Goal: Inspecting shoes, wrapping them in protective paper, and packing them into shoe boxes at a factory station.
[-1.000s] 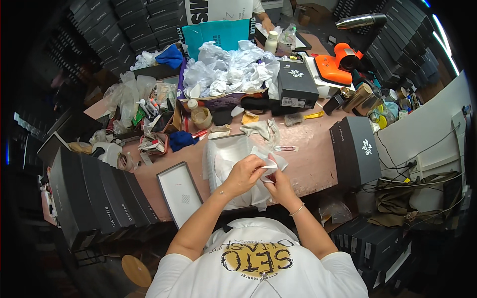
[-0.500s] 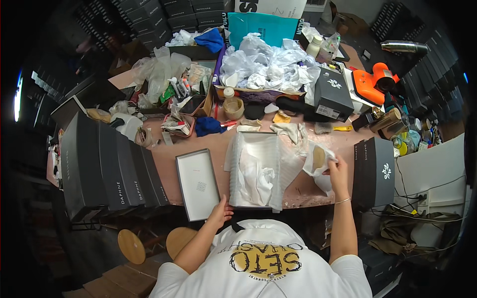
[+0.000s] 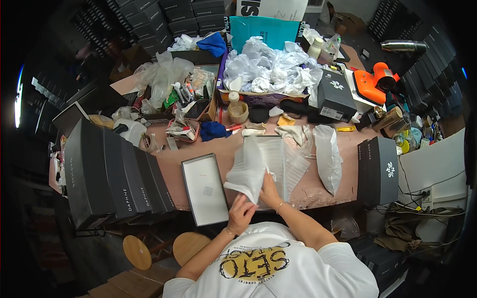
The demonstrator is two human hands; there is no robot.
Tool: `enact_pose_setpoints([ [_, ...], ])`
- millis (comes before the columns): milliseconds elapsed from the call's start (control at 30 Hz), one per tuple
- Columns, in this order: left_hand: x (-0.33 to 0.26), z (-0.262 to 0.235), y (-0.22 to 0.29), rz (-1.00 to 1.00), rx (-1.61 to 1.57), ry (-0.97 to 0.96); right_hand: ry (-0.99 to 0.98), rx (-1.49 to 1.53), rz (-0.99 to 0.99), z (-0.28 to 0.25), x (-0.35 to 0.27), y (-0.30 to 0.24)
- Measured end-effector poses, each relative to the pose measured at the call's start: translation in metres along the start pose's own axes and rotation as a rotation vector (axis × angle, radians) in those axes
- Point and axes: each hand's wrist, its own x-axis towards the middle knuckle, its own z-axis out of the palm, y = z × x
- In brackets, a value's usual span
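A white foam sheet (image 3: 247,166) rises in a folded flap over the left part of an open shoebox (image 3: 276,140) in front of me. My left hand (image 3: 241,214) pinches the near lower edge of this flap. On its other side, my right hand (image 3: 270,192) reaches into the box with curled fingers, next to a bit of white tissue paper; the flap partly hides what they grip. More foam lining (image 3: 293,171) spreads out past the box's right side. To the left lies the box lid (image 3: 203,188), its white inside facing up. A long white paper bundle (image 3: 327,161) rests to the right.
Dark shoeboxes (image 3: 107,174) stand in a row at left, and another shoebox (image 3: 377,171) stands at right. Behind are a carton of crumpled white paper (image 3: 268,64), a jar (image 3: 237,110), a blue cloth (image 3: 214,130) and an orange device (image 3: 370,84). Wooden stools (image 3: 136,252) sit below.
My right hand has left the white paper bundle, now lying at right, and moved left to the box. My left hand has moved right, and the foam's left side is now lifted.
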Motion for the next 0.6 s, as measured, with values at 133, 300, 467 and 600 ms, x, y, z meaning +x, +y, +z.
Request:
enact_pose_setpoints([
  [133, 0.008, 0.002, 0.003, -0.059, 0.018, -0.428, -0.104, 0.395, -0.005, 0.025, -0.01, 0.053],
  [300, 0.005, 0.001, -0.035, -0.062, 0.018, -0.23, 0.106, 0.223, 0.113, -0.044, -0.037, 0.047],
  [467, 0.089, 0.081, -0.048, 0.181, 0.37, -0.578, 0.183, -0.023, 0.521, -0.096, -0.043, 0.059],
  [600, 0.097, 0.113, -0.069, 0.162, 0.704, -0.927, 0.23, 0.029, 0.575, -0.089, -0.032, 0.072],
])
